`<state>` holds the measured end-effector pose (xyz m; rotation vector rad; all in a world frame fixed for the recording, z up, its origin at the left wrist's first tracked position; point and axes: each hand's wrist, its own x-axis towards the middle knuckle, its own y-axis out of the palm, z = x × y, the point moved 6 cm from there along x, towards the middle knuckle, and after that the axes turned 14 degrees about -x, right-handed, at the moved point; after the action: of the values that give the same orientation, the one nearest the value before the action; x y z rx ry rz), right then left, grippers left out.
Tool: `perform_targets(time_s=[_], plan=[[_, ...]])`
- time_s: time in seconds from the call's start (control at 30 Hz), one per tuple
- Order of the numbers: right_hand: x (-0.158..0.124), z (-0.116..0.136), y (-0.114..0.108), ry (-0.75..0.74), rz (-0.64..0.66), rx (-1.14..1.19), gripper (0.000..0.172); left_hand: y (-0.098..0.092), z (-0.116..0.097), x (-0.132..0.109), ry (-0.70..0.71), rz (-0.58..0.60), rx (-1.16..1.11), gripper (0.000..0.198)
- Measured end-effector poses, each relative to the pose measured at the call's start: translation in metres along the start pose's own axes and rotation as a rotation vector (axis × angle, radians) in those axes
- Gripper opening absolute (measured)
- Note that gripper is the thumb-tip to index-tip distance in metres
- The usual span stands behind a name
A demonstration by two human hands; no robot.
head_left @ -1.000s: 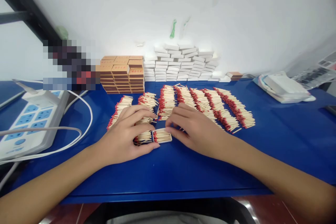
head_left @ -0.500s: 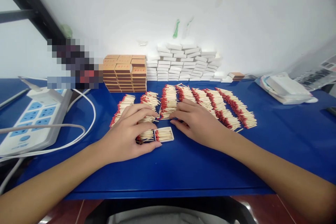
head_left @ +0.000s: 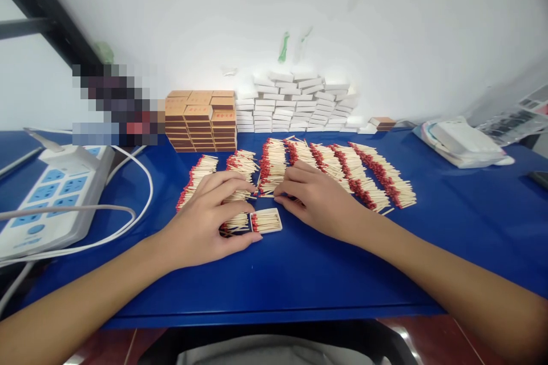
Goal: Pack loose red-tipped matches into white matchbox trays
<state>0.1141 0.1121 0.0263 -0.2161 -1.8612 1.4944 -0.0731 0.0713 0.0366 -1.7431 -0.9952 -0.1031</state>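
A small white matchbox tray, part filled with red-tipped matches, lies on the blue table between the thumb and forefinger of my left hand. The other fingers of this hand arch over a row of loose matches. My right hand has its thumb and fingertips drawn together at the near end of the middle row of matches. What lies between those fingertips is hidden. More match rows fan out to the right, partly covered by my right hand.
Behind the matches stand a stack of brown matchboxes and a pile of white trays, against the wall. A power strip with looping white cables is at left. A white packet lies at right.
The whole view has shifted slightly. Both hands keep nearly the same pose, and the matchbox tray stays by my left thumb and forefinger.
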Motion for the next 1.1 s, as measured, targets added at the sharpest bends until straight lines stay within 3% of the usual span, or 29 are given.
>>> perform_targets(time_s=[0.27, 0.5, 0.8, 1.1], plan=[[0.004, 0.006, 0.001, -0.012, 0.007, -0.030, 0.018, 0.000, 0.000, 0.000, 0.004, -0.004, -0.003, 0.022], [0.006, 0.014, 0.011, -0.107, 0.064, -0.343, 0.021, 0.000, 0.001, 0.000, 0.003, 0.002, 0.004, 0.023], [0.001, 0.026, -0.017, -0.117, -0.069, -0.313, 0.022, -0.001, 0.000, 0.002, 0.003, -0.013, 0.033, 0.023], [-0.002, 0.043, -0.009, -0.143, -0.078, -0.371, 0.016, 0.001, 0.001, 0.003, -0.003, -0.002, 0.036, 0.022]])
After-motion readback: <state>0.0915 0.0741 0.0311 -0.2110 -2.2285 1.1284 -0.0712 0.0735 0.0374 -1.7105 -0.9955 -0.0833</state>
